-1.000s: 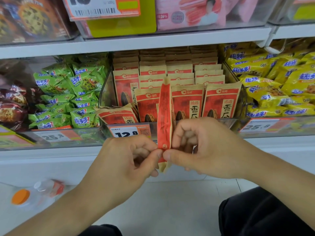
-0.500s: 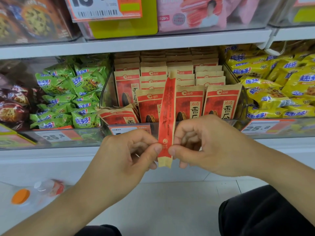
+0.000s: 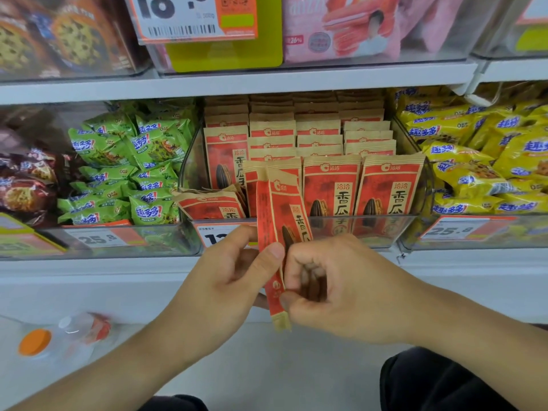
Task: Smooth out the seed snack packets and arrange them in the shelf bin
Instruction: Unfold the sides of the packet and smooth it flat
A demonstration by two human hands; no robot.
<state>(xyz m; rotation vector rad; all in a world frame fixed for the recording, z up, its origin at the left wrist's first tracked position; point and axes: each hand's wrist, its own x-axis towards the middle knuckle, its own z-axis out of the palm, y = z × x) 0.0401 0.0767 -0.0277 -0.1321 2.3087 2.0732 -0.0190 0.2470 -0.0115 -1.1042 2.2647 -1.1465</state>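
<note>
A red and tan seed packet (image 3: 277,215) stands upright in front of the clear shelf bin (image 3: 427,185), partly turned so that a sliver of its printed front shows. My left hand (image 3: 234,280) pinches its lower left side with the thumb on top. My right hand (image 3: 341,286) pinches its lower right edge with curled fingers. Rows of the same seed packets (image 3: 332,185) stand upright in the bin. One packet (image 3: 210,204) lies tilted at the bin's front left.
Green snack bags (image 3: 127,167) fill the bin to the left and yellow bags (image 3: 489,161) the bin to the right. Price tags (image 3: 462,229) line the shelf front. An upper shelf (image 3: 237,81) hangs above. A bottle with an orange cap (image 3: 35,341) lies on the floor at lower left.
The held packet has turned from edge-on toward showing part of its front. Both hands have shifted slightly, still pinching its lower part.
</note>
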